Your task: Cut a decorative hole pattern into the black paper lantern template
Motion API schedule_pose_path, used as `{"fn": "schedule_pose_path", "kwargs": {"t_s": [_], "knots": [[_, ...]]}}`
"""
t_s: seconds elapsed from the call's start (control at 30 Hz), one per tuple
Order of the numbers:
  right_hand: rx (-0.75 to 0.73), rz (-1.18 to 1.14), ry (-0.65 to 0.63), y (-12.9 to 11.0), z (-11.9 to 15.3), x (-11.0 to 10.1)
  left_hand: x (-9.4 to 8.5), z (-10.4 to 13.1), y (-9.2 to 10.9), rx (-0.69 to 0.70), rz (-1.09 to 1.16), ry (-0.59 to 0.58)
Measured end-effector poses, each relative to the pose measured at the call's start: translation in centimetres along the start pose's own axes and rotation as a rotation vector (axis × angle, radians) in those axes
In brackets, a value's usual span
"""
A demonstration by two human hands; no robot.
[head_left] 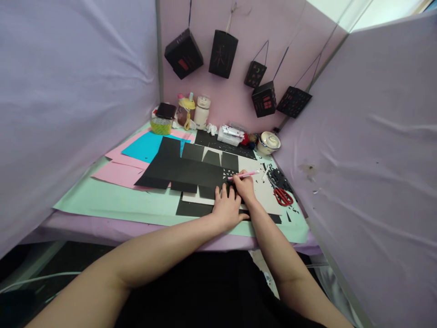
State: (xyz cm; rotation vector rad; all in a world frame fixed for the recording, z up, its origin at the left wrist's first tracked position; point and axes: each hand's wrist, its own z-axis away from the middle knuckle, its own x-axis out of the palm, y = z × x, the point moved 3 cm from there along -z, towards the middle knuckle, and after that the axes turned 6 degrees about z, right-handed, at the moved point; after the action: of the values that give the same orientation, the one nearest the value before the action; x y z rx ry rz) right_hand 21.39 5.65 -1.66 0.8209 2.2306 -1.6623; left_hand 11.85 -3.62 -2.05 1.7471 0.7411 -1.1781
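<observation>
A large black paper sheet (191, 169) with notched flaps lies across the table, and its right part has small triangular cutouts. My left hand (227, 208) rests flat on the lower edge of this sheet with its fingers spread. Just right of it, my right hand (244, 187) pinches a pink pen-like tool (248, 174), its tip down at the cutouts. The tip itself is too small to make out. White board (264, 196) shows under the black sheet, with more black paper (193, 208) beneath.
Red-handled scissors (283, 197) lie at the right by black scraps (279, 176). Blue paper (142, 146) and pink paper (118, 174) are at the left. A jar (202, 112), a clear box (230, 135) and a bowl (269, 143) stand behind. Several black boxes hang above, including one (223, 53).
</observation>
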Motion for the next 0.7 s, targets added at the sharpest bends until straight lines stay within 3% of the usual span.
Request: {"fn": "schedule_pose_path", "kwargs": {"t_s": [0.7], "knots": [[-0.019,0.018,-0.027,-0.33,0.14,0.05,-0.64,0.10,0.32,-0.004,-0.027,-0.022]]}}
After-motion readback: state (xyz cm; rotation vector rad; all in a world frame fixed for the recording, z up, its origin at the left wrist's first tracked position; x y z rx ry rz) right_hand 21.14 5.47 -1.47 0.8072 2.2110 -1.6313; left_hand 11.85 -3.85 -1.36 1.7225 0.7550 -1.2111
